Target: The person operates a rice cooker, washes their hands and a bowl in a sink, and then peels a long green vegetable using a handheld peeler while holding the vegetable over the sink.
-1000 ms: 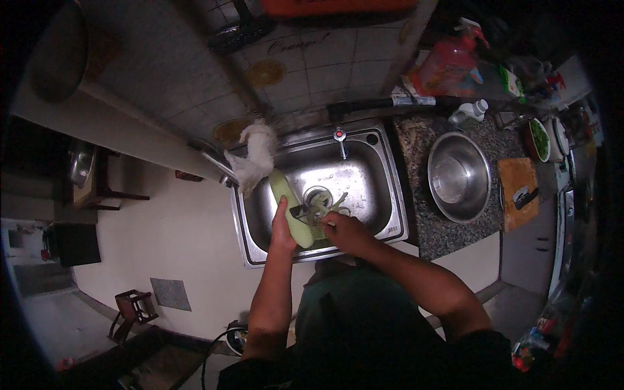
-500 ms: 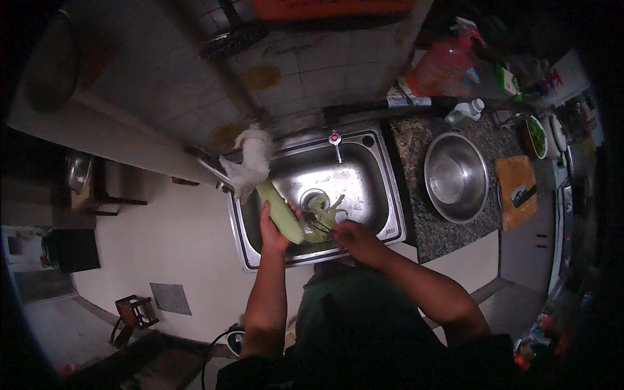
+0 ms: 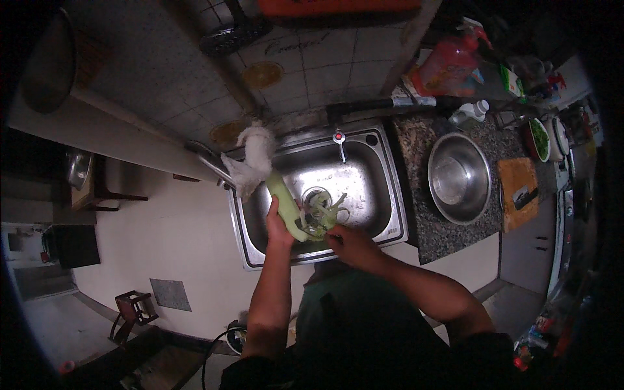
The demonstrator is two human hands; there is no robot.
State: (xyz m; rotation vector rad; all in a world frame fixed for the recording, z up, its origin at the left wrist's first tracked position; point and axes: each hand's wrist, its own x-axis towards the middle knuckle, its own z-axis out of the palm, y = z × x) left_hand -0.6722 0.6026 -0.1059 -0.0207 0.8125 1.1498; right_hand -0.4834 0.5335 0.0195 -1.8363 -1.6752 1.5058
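Over the sink (image 3: 390, 195), my left hand (image 3: 279, 225) is wrapped round a long, pale green gourd (image 3: 283, 203), tilted with its near end toward my right hand. My right hand (image 3: 344, 244) is closed on a small peeler, whose dark head lies against the gourd's near right side; most of its handle is hidden by my fingers. Green peelings (image 3: 336, 211) lie in a loose heap in the basin, around the drain and under the peeler.
A small tap (image 3: 340, 144) stands at the sink's back edge. A white cloth (image 3: 255, 151) hangs at the back left. On the granite counter to the right are a steel bowl (image 3: 459, 179), a white bottle (image 3: 469, 113), and a wooden cutting board (image 3: 518, 214) with a knife (image 3: 523, 194).
The gourd and my left hand have shifted slightly right, and the gourd is tilted a little differently. My right hand has moved slightly, bringing the peeler against the gourd.
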